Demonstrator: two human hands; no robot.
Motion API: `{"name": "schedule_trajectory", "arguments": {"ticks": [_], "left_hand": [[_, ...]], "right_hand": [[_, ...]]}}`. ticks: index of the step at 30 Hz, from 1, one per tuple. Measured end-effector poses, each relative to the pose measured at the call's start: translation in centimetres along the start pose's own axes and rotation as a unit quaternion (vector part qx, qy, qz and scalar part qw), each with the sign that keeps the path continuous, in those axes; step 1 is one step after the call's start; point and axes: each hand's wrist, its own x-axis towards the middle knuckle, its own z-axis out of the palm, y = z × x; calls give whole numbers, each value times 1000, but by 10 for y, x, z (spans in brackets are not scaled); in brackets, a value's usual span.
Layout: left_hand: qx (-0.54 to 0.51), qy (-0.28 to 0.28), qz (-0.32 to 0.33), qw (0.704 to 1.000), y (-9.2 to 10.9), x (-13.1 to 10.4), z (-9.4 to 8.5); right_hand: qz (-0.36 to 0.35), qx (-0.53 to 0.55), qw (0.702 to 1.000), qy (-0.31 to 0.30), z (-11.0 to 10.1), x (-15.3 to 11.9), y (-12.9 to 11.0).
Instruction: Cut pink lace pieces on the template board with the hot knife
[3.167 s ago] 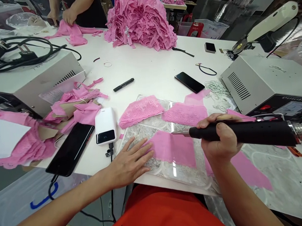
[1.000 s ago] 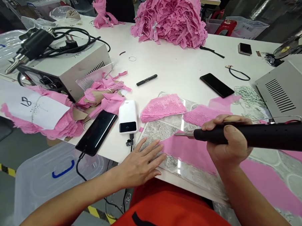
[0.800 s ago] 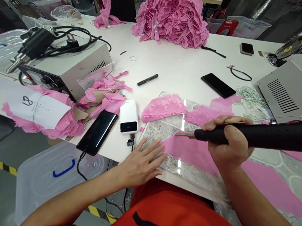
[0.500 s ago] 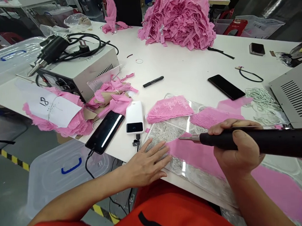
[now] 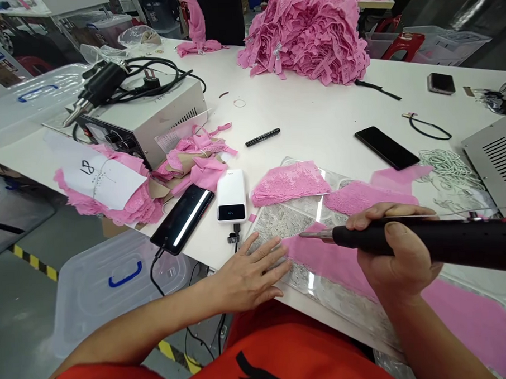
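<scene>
My right hand (image 5: 396,247) wraps around a black ultrasonic welding gun (image 5: 439,240) with a tapered metal tip. That tip points left and rests at the upper edge of a flat pink fabric piece (image 5: 344,258). My left hand (image 5: 248,273) lies palm down with fingers spread, fingertips at the left end of the same fabric. Underneath is a clear plastic-covered mat (image 5: 275,219) with a grey stone-like pattern. Two pink lace pieces lie just beyond, a left one (image 5: 290,182) and a right one (image 5: 358,196).
Left of my hands are a white power bank (image 5: 230,185), a phone (image 5: 182,219) and tied pink bundles (image 5: 110,182). A control box (image 5: 149,116) carries another gun. Farther off lie a marker (image 5: 262,137), a second phone (image 5: 387,147) and a large pink garment pile (image 5: 305,36).
The view has turned slightly left, so the table's things appear a little farther right. The gun's tip has shifted slightly left over the fabric. My left hand stays nearly in place.
</scene>
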Motion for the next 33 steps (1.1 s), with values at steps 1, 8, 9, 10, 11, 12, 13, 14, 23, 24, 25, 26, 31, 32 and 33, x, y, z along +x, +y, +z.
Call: {"name": "schedule_trajectory", "arguments": {"ticks": [1,8,9,10,11,12,13,14,23,24,25,26,31,32,33], "left_hand": [[1,0,0,1000,0,0,0],[1,9,-2,1000,2,-1,0],[0,7,-1,1000,2,-1,0],[-1,5,0,1000,1,-1,0],[-1,3,0,1000,1,-1,0],[-1,1,0,1000,1,-1,0],[-1,1,0,1000,1,-1,0],[-1,2,-1,1000,1,0,0],[25,25,8,999,0,0,-4],[30,33,10,999,0,0,-5],[35,44,10,998,-1,0,-5],[39,59,9,997,-1,1,-4],[12,136,33,990,-1,15,3],[6,136,42,990,1,20,3],[3,133,53,990,2,26,2]], "right_hand": [[-1,9,1000,-8,1,-1,0],[-9,15,998,-58,15,-14,0],[-11,11,998,-61,16,-16,1],[-13,7,998,-64,17,-16,1],[-15,4,998,-67,18,-17,2],[-16,1,997,-69,18,-17,2],[-18,-1,997,-71,18,-18,3],[-19,-2,997,-73,18,-18,3],[-35,19,996,-78,22,-19,10],[-38,24,996,-75,22,-19,9],[-40,31,996,-69,22,-18,8],[-42,43,997,-55,20,-17,6],[-74,45,995,59,-26,-1,-11],[-80,34,992,96,-43,3,-18],[-83,22,987,139,-63,6,-26]]}}
